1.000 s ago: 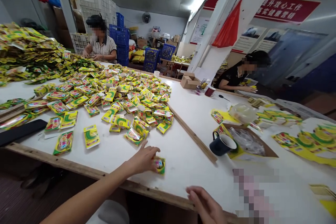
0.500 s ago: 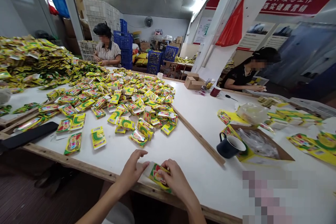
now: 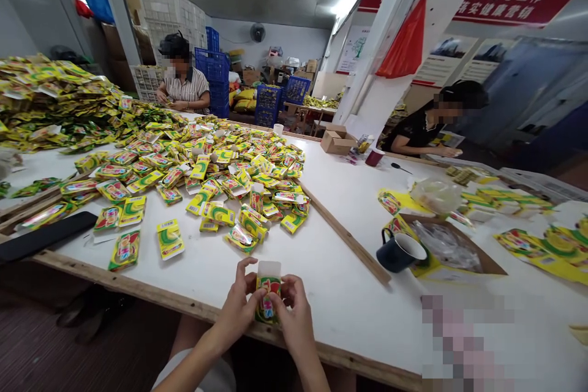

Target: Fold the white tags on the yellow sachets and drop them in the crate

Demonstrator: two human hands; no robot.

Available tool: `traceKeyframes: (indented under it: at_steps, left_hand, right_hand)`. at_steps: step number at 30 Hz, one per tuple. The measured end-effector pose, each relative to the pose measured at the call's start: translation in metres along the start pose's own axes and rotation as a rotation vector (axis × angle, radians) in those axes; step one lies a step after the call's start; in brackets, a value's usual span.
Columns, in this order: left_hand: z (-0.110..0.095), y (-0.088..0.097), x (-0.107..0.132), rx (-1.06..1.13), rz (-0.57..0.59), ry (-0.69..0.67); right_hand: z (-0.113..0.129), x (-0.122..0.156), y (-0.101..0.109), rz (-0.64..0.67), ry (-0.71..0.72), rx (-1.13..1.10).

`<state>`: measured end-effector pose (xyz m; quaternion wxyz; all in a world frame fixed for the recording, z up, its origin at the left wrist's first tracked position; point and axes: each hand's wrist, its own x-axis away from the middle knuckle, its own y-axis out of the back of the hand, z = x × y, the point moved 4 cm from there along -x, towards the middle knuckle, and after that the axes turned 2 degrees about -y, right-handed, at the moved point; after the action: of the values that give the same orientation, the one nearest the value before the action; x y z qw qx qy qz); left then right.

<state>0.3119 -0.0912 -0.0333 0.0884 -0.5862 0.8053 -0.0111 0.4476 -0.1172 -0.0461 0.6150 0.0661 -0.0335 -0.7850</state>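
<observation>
Between my two hands, near the table's front edge, stands a small yellow-green printed carton (image 3: 267, 285), its pale end flap raised at the top. My left hand (image 3: 239, 300) grips its left side, thumb on the printed face. My right hand (image 3: 291, 303) holds the right side, with that thumb also on the front. What the carton contains cannot be seen. Beyond my hands a few similar cartons lie apart, one yellow carton (image 3: 169, 240) among them. Behind these spreads a large loose pile of the same cartons (image 3: 220, 165).
A wooden strip (image 3: 344, 233) lies on the white table (image 3: 331, 300). To the right are a dark mug (image 3: 399, 251) and an open box with clear plastic (image 3: 454, 248). A dark flat bar (image 3: 48, 236) is at the left. Two people (image 3: 186, 82) (image 3: 422, 122) sit across the table.
The carton has turned from a slant to upright, its flap now pointing away from me. My left hand, partly open before, has closed onto its left side. The view has shifted slightly.
</observation>
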Motion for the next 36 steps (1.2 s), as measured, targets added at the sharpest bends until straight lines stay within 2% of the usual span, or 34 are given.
traceKeyframes:
  at_steps: [3,8,13,17,21,27,36]
  left_hand:
    - [0.0,0.003,-0.001,-0.031,0.057,-0.015]
    - [-0.007,0.003,-0.005,-0.187,0.13,-0.057]
    - [-0.007,-0.003,-0.012,-0.219,0.168,-0.056]
    - [-0.004,-0.007,-0.018,-0.228,0.109,-0.126]
    - [-0.004,-0.011,-0.017,-0.171,0.05,-0.162]
    - [-0.015,-0.011,-0.007,-0.257,0.047,-0.2]
    - [-0.014,-0.007,-0.016,-0.283,-0.052,-0.076]
  right_hand:
    - [-0.001,0.002,0.003,-0.024,0.06,0.035]
    - [0.003,0.002,0.011,0.068,0.126,0.098]
    - [0.018,-0.005,0.017,0.152,0.153,0.204]
    - [0.023,-0.012,0.019,0.067,0.195,0.176]
    - [0.014,-0.011,0.022,-0.04,0.162,0.081]
    - [0.02,-0.004,0.02,0.031,0.232,0.133]
    - [0.031,-0.011,0.014,-0.023,0.172,0.177]
